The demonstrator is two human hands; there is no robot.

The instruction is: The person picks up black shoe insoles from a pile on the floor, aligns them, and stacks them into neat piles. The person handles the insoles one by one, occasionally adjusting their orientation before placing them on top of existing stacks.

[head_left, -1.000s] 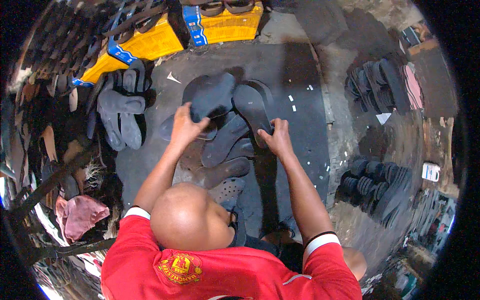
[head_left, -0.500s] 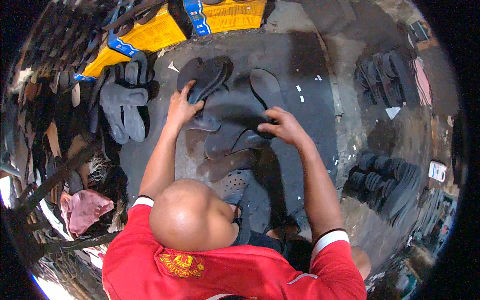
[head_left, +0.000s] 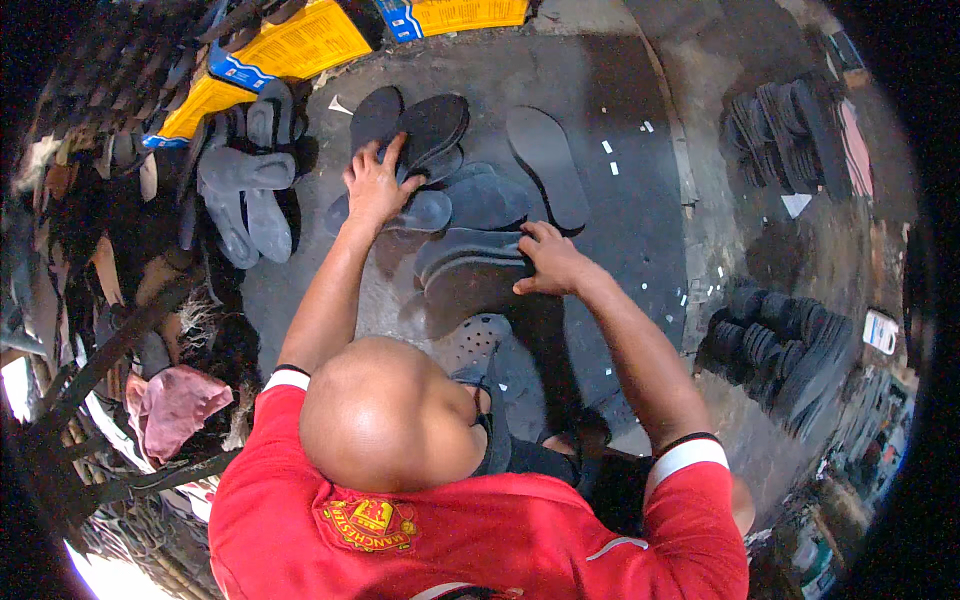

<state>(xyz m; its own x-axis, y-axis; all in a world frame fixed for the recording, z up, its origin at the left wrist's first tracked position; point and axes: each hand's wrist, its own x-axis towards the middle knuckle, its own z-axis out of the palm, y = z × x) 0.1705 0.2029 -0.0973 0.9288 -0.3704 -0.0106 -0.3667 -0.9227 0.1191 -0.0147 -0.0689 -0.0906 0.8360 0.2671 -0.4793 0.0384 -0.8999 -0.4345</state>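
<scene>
Lying crosswise, long axis running left from the nearer right hand [head_left: 552, 262], the near shoe soles [head_left: 465, 279] meet its half-bent fingers, grip unclear, while the left hand [head_left: 373, 187], fingers spread wide with no clear hold, reaches over the dark soles [head_left: 436, 122] farther out.

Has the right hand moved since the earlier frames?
Yes. Judged against the two small white scraps lying beyond it, the right hand has come back toward the person's body and slightly left.
</scene>
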